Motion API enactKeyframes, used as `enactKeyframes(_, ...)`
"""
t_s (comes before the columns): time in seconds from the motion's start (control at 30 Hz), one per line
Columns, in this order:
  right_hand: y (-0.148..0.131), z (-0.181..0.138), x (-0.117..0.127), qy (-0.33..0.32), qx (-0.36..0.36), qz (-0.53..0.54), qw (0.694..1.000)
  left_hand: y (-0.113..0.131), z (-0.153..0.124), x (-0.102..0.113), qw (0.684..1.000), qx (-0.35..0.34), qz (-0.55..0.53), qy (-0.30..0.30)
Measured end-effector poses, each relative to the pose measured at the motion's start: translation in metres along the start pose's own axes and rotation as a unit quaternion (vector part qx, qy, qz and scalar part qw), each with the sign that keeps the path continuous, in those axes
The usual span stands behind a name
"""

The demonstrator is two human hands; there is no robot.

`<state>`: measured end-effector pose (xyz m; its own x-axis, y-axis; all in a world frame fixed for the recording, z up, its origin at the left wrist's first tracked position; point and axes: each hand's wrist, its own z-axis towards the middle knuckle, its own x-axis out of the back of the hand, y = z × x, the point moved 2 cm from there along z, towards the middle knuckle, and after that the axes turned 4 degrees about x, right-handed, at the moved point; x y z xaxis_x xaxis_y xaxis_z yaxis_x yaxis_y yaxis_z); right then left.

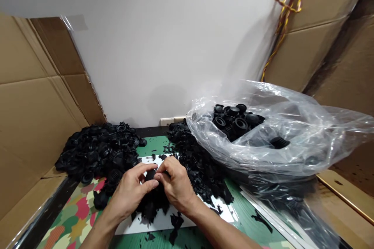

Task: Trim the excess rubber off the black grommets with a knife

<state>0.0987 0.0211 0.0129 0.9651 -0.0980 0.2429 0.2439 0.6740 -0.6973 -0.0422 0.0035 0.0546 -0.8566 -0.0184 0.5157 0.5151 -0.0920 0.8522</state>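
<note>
Both hands meet at centre, low in the view. The left hand (128, 192) and right hand (175, 184) are closed together on one black rubber part (150, 175), fingers narrow, thumbs and forefingers pinching it from either side. The part lies between the two sets of fingertips, equally near each hand, just above a white sheet (163, 221) on the desk (73, 214). It is small, rounded and matt black; mostly covered, so its long axis cannot be told. Black trimmings (201, 171) are strewn under and right of the hands. Left of them is a heap of ribbed rubber parts (99, 153) on a green cutting mat (154, 146). Farther right, a clear plastic bag (292, 140) holds more parts (233, 120). Behind are cardboard panels (32, 116), a white wall (163, 46) and yellow-red wires (284, 7).
</note>
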Motion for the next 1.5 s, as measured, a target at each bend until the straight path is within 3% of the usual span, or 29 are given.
enactKeyframes(0.07,0.001,0.001,-0.001,-0.004,-0.016,0.006,1.0,0.003,-0.001,-0.003,0.996,-0.045,0.072,0.02)
enactKeyframes(0.17,0.004,0.002,-0.004,-0.007,-0.055,0.043,0.998,0.002,-0.007,-0.012,0.979,-0.097,0.14,0.114)
enactKeyframes(0.27,0.009,0.005,-0.008,-0.022,-0.093,0.096,0.991,-0.003,-0.021,-0.02,0.969,-0.123,0.131,0.168)
enactKeyframes(0.33,0.015,0.008,-0.008,-0.016,-0.115,0.113,0.987,-0.006,-0.033,-0.022,0.976,-0.129,0.068,0.16)
enactKeyframes(0.4,0.023,0.012,-0.004,0.023,-0.141,0.1,0.985,-0.008,-0.044,-0.021,0.985,-0.116,-0.033,0.12)
enactKeyframes(0.43,0.027,0.015,-0.001,0.044,-0.153,0.09,0.983,-0.01,-0.049,-0.018,0.983,-0.09,-0.095,0.129)
enactKeyframes(0.47,0.03,0.017,0.0,0.058,-0.16,0.081,0.982,-0.011,-0.051,-0.016,0.984,-0.054,-0.139,0.1)
enactKeyframes(0.57,0.034,0.024,0.0,0.081,-0.159,0.063,0.982,-0.012,-0.045,-0.008,0.98,-0.017,-0.168,0.104)
enactKeyframes(0.6,0.033,0.025,-0.002,0.083,-0.156,0.059,0.982,-0.014,-0.041,-0.005,0.968,0.02,-0.218,0.123)
enactKeyframes(0.7,0.033,0.032,-0.006,0.091,-0.15,0.049,0.983,-0.018,-0.029,0.0,0.945,0.082,-0.3,0.103)
enactKeyframes(0.83,0.037,0.042,-0.008,0.098,-0.149,0.036,0.983,-0.02,-0.025,-0.001,0.935,0.095,-0.329,0.097)
enactKeyframes(1.03,0.027,0.042,-0.003,0.012,-0.086,0.014,0.996,-0.023,-0.02,-0.005,0.927,0.105,-0.348,0.098)
enactKeyframes(1.1,0.02,0.037,0.007,-0.01,-0.054,-0.036,0.998,-0.024,-0.016,-0.003,0.925,0.108,-0.351,0.094)
enactKeyframes(1.17,0.017,0.028,0.023,-0.049,-0.066,-0.1,0.992,-0.023,-0.011,-0.001,0.918,0.117,-0.369,0.085)
enactKeyframes(1.33,0.014,0.002,0.056,-0.216,-0.117,-0.283,0.927,-0.021,-0.004,-0.002,0.884,0.147,-0.442,0.036)
enactKeyframes(1.5,0.01,-0.019,0.052,-0.307,-0.108,-0.397,0.858,-0.018,0.0,-0.009,0.86,0.144,-0.49,-0.002)
